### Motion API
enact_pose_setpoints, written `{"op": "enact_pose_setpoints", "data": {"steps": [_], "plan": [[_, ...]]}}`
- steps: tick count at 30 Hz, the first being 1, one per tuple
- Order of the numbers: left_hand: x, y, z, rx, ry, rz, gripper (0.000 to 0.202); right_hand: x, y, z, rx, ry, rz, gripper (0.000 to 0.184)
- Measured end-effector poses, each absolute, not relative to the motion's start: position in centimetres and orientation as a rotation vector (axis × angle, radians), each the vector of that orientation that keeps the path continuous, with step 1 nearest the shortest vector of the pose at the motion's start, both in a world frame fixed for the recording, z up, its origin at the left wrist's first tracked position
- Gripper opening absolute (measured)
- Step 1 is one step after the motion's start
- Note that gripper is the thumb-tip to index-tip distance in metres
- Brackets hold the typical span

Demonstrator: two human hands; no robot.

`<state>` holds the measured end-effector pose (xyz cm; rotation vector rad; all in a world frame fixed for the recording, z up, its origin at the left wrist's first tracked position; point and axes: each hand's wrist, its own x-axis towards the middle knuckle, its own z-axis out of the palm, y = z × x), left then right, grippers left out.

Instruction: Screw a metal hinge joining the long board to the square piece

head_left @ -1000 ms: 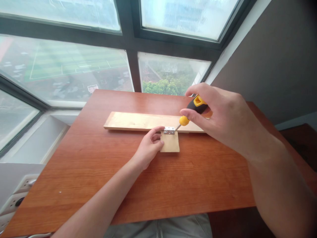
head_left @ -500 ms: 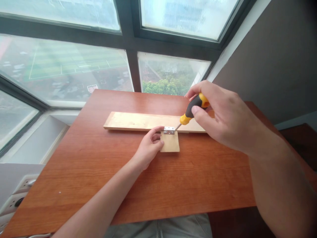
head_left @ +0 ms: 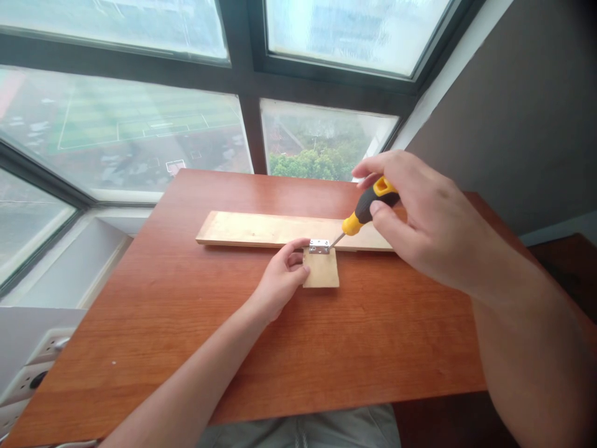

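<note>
My right hand (head_left: 420,224) grips a yellow and black screwdriver (head_left: 368,206), its shaft slanting down to the left. The tip meets the right end of a small silver hinge (head_left: 319,246). That hinge lies between a small square wooden piece (head_left: 321,272) and the near edge of a long pale wooden board (head_left: 254,229). With thumb and fingers, my left hand (head_left: 283,274) holds the small piece by its left edge, a fingertip beside the hinge. The board's right end is hidden behind my right hand.
The boards rest on a reddish-brown wooden table (head_left: 186,336). Dark-framed windows (head_left: 252,124) rise behind its far edge. Wall sockets (head_left: 41,361) are at the lower left, and a grey wall (head_left: 522,112) stands at the right.
The screwdriver handle and my right hand have shifted slightly right, with the fingers a little looser around it. The tip stays at the hinge, and my left hand keeps its hold.
</note>
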<state>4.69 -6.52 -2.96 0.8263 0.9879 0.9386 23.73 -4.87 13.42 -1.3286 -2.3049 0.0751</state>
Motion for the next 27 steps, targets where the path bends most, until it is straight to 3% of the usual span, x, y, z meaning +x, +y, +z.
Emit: {"op": "enact_pose_setpoints", "data": {"steps": [7, 12, 19, 24, 27], "plan": [[4.72, -6.60, -2.99, 0.803, 0.987, 0.957, 0.062, 23.44, -4.57, 13.07, -1.562, -2.206, -0.064, 0.028], [4.76, -6.65, -3.01, 0.800, 0.993, 0.960, 0.065, 23.51, -4.83, 13.33, -1.351, -2.272, 0.246, 0.029], [4.74, -6.58, -3.10, 0.805, 0.995, 0.957, 0.065, 23.23, -4.57, 13.09, -1.507, -2.223, -0.049, 0.024], [4.75, -6.57, -3.13, 0.803, 0.997, 0.957, 0.065, 23.62, -4.83, 13.29, -1.197, -2.304, 0.183, 0.032], [4.78, -6.61, -3.02, 0.793, 0.988, 0.960, 0.065, 23.58, -4.87, 13.36, -1.218, -2.301, 0.170, 0.028]]}}
